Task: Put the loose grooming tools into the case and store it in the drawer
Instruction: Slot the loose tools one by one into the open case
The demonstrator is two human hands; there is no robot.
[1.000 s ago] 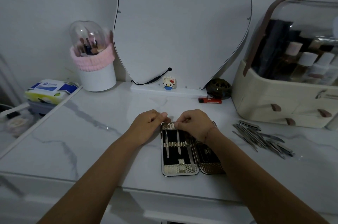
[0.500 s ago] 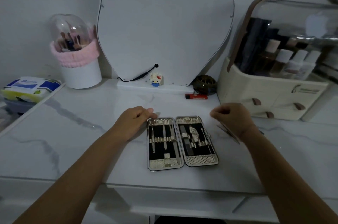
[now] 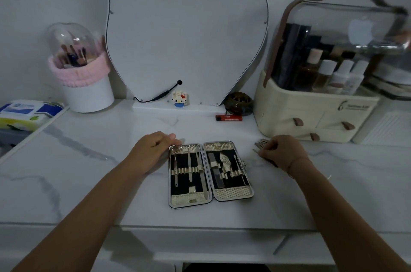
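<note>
The grooming case (image 3: 233, 194) lies wide open and flat at the middle of the marble tabletop. Several metal tools sit under the straps of both black halves. My left hand (image 3: 153, 149) rests at the case's far left corner, thumb and curled fingers against its rim. To the right of the case, my right hand (image 3: 282, 151) is curled down over the pile of loose grooming tools (image 3: 259, 145). Only the tool tips stick out past my fingers; the rest of the pile is hidden under the hand.
A cream cosmetics organizer (image 3: 311, 116) with small drawers stands at the back right. A red lighter (image 3: 229, 117), a dark bowl (image 3: 239, 102) and a mirror (image 3: 184, 27) stand behind the case. A brush holder (image 3: 86, 91) and a wipes pack (image 3: 26, 113) are at the left.
My right hand left the far edge of the case and swung right onto the loose tools. The case's right half is now uncovered. My left hand stayed at the corner.
</note>
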